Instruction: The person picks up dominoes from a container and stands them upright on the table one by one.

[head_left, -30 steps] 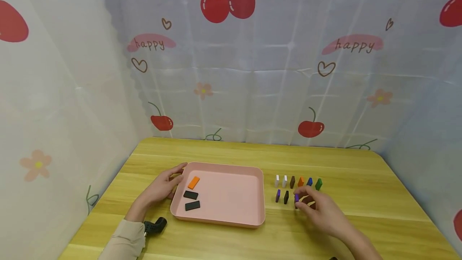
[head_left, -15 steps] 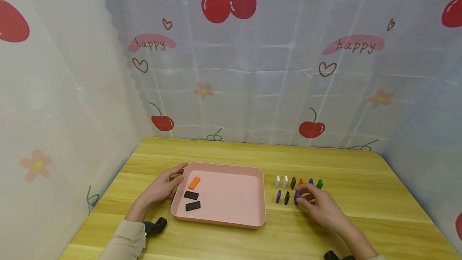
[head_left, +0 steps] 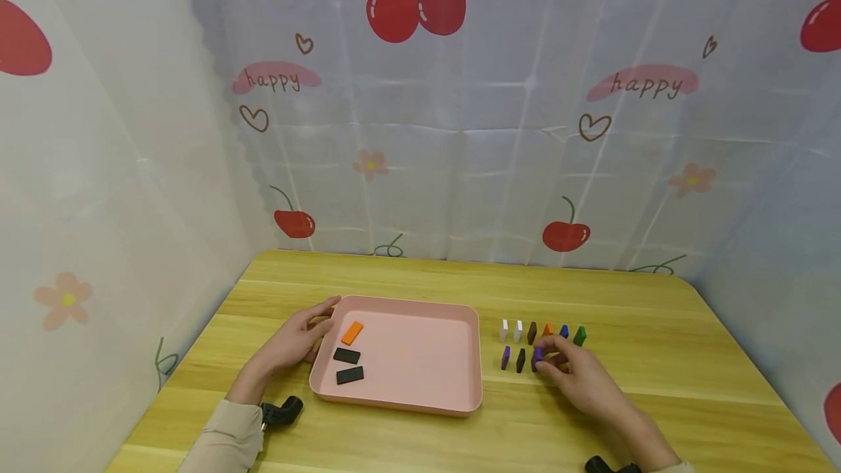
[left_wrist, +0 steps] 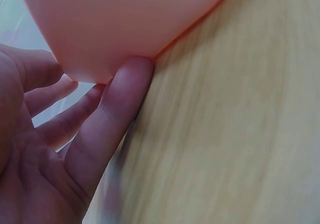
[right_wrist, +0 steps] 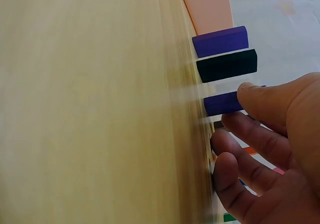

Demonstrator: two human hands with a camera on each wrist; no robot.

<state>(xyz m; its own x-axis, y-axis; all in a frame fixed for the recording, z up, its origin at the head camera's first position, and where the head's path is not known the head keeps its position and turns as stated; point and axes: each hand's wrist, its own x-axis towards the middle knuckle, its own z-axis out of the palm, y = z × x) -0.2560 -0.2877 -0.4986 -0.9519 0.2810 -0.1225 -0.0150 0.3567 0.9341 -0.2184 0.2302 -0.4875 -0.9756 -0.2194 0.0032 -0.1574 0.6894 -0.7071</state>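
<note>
My right hand [head_left: 581, 378] pinches a purple domino [head_left: 537, 358] between thumb and fingers. It stands upright on the table at the right end of the front row. To its left are a black domino [head_left: 520, 360] and another purple domino [head_left: 505, 358], both on end. In the right wrist view, the thumb covers part of the held purple domino [right_wrist: 220, 104]. My left hand [head_left: 294, 338] touches the left side of a pink tray [head_left: 407, 409], its thumb [left_wrist: 132, 82] against the outer wall near a corner.
Behind the front row stand two white dominoes [head_left: 504, 331], a brown [head_left: 532, 333], an orange [head_left: 548, 329], a blue [head_left: 564, 331] and a green one [head_left: 580, 335]. An orange domino [head_left: 352, 333] and two black ones [head_left: 350, 375] lie flat in the tray.
The right hand has shifted the purple domino slightly away from the person, into line with the front row. The left hand has stayed at the tray.
</note>
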